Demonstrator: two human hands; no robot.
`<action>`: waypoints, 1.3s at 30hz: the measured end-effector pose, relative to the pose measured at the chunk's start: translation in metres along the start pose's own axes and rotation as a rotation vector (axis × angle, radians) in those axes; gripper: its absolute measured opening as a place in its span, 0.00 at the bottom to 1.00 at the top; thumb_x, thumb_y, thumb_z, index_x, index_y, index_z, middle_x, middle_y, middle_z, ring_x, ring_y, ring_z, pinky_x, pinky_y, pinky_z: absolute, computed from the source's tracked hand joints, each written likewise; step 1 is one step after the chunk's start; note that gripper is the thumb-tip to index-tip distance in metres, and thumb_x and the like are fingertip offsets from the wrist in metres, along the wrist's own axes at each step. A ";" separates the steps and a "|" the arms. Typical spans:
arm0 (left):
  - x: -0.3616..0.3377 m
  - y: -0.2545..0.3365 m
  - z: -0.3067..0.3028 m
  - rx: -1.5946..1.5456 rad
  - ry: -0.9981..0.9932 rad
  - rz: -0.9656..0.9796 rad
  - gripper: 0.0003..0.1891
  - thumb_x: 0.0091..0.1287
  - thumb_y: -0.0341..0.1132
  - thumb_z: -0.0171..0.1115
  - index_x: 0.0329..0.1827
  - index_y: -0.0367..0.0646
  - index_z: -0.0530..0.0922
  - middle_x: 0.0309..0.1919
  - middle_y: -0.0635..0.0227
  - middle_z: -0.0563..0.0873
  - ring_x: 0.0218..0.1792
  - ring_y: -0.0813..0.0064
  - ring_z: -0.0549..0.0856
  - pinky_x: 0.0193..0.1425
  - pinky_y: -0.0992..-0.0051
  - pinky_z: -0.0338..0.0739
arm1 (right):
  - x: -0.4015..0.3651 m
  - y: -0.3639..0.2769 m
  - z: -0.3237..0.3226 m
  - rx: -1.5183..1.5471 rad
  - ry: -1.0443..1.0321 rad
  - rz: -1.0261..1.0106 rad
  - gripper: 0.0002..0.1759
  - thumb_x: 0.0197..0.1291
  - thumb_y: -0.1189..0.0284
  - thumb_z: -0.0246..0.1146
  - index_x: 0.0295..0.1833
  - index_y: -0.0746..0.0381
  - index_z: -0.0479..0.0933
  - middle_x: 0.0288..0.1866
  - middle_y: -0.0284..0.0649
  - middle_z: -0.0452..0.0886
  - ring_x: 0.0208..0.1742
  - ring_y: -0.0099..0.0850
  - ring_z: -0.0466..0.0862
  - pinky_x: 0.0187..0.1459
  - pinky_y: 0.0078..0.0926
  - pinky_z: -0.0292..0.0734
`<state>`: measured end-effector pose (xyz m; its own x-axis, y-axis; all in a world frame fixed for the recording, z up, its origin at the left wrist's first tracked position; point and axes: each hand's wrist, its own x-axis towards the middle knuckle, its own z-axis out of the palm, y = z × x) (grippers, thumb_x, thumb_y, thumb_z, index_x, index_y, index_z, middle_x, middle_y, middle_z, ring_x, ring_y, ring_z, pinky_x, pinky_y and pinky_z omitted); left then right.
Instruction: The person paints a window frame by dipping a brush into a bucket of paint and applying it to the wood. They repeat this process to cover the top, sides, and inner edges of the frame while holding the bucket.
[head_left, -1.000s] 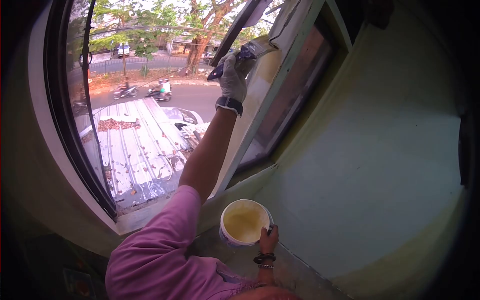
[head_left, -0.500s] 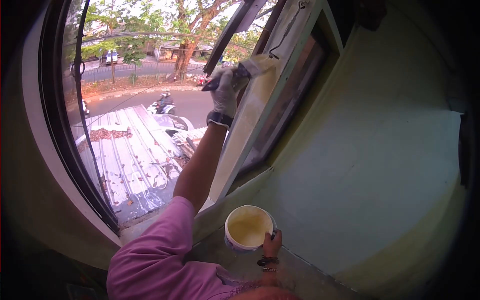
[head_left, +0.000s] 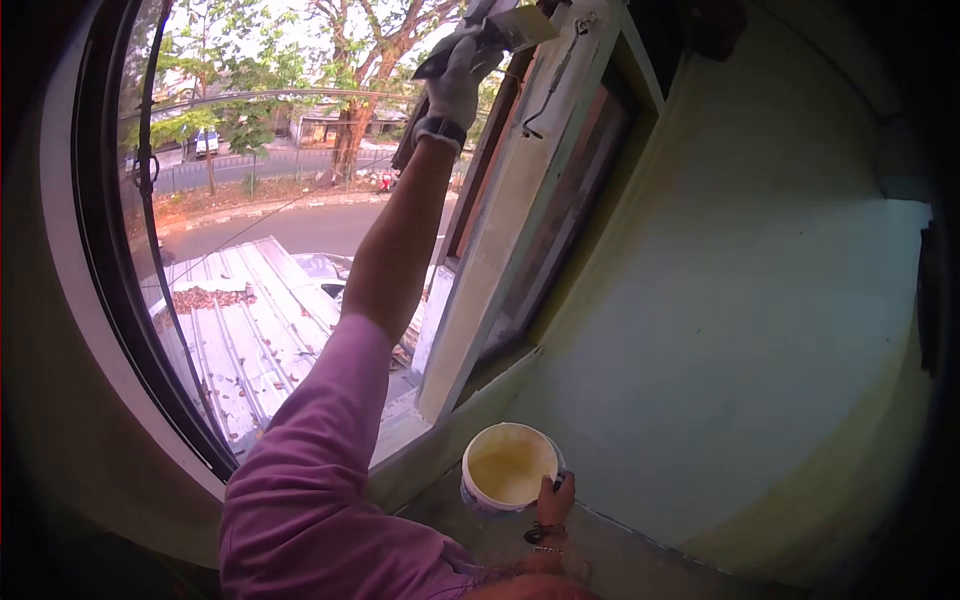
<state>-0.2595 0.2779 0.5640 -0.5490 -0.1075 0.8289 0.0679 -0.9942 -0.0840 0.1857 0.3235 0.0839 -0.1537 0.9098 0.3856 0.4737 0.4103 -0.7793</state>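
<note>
Left hand (head_left: 458, 82), gloved, is clamped on the brush (head_left: 508, 25) at the very top of the window frame (head_left: 500, 250), arm fully stretched. Right hand (head_left: 555, 497) grips the rim of the bucket (head_left: 466, 478) on the ledge (head_left: 610, 550) at the foot of the frame. Hands well apart.

Risks:
- Loaded brush overhead, so paint may run down the glove or drip on the frame.
- One-handed hold on the rim could tip the bucket.
- Reaching past the open frame shifts weight outward, with the metal roof (head_left: 250, 340) below.
</note>
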 end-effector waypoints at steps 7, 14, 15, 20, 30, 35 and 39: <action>-0.014 0.004 -0.043 0.218 -0.326 -0.219 0.09 0.68 0.30 0.56 0.46 0.36 0.78 0.43 0.60 0.84 0.45 0.68 0.86 0.53 0.66 0.84 | 0.002 0.005 -0.008 -0.002 0.054 0.065 0.18 0.52 0.72 0.62 0.47 0.68 0.71 0.31 0.48 0.80 0.30 0.40 0.81 0.35 0.37 0.75; 0.022 0.023 -0.030 0.177 -0.348 -0.119 0.09 0.69 0.30 0.54 0.48 0.37 0.79 0.46 0.57 0.84 0.47 0.66 0.85 0.58 0.64 0.82 | 0.009 0.010 -0.008 -0.022 0.118 0.031 0.16 0.52 0.73 0.63 0.46 0.66 0.70 0.23 0.43 0.75 0.24 0.39 0.77 0.31 0.38 0.72; 0.031 0.016 -0.023 0.175 -0.332 -0.130 0.10 0.69 0.30 0.54 0.48 0.37 0.79 0.46 0.57 0.84 0.47 0.66 0.85 0.58 0.65 0.81 | 0.011 0.019 -0.006 -0.013 0.111 0.043 0.16 0.52 0.73 0.63 0.46 0.66 0.70 0.24 0.43 0.76 0.25 0.39 0.77 0.32 0.37 0.72; 0.000 0.005 -0.062 0.237 -0.447 -0.286 0.09 0.68 0.31 0.57 0.45 0.37 0.80 0.44 0.58 0.84 0.45 0.67 0.86 0.55 0.67 0.83 | 0.010 0.010 -0.008 -0.016 0.111 0.051 0.17 0.53 0.73 0.61 0.47 0.67 0.70 0.31 0.49 0.80 0.30 0.41 0.81 0.37 0.40 0.75; -0.023 0.030 -0.065 0.331 -0.367 -0.296 0.09 0.67 0.32 0.57 0.45 0.38 0.82 0.42 0.61 0.85 0.47 0.70 0.86 0.55 0.67 0.83 | 0.014 -0.002 -0.006 -0.055 0.074 -0.003 0.18 0.52 0.72 0.62 0.48 0.66 0.72 0.31 0.47 0.80 0.30 0.40 0.80 0.36 0.38 0.75; -0.093 0.064 -0.116 0.513 -0.457 -0.531 0.08 0.66 0.33 0.59 0.42 0.39 0.81 0.40 0.63 0.85 0.44 0.69 0.86 0.54 0.70 0.83 | 0.016 0.001 -0.001 0.000 0.027 -0.006 0.19 0.53 0.71 0.61 0.49 0.68 0.71 0.35 0.50 0.81 0.34 0.43 0.82 0.40 0.40 0.76; -0.082 0.074 -0.089 0.450 -0.289 -0.270 0.08 0.69 0.29 0.55 0.46 0.37 0.80 0.43 0.61 0.85 0.46 0.67 0.86 0.55 0.70 0.83 | 0.021 0.007 0.004 0.006 -0.006 -0.045 0.19 0.53 0.70 0.62 0.49 0.67 0.72 0.33 0.50 0.80 0.33 0.43 0.82 0.38 0.39 0.76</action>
<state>-0.2839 0.2124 0.4406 -0.3515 0.2177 0.9105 0.3384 -0.8773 0.3404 0.1821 0.3458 0.0851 -0.1795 0.8909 0.4172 0.4611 0.4508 -0.7643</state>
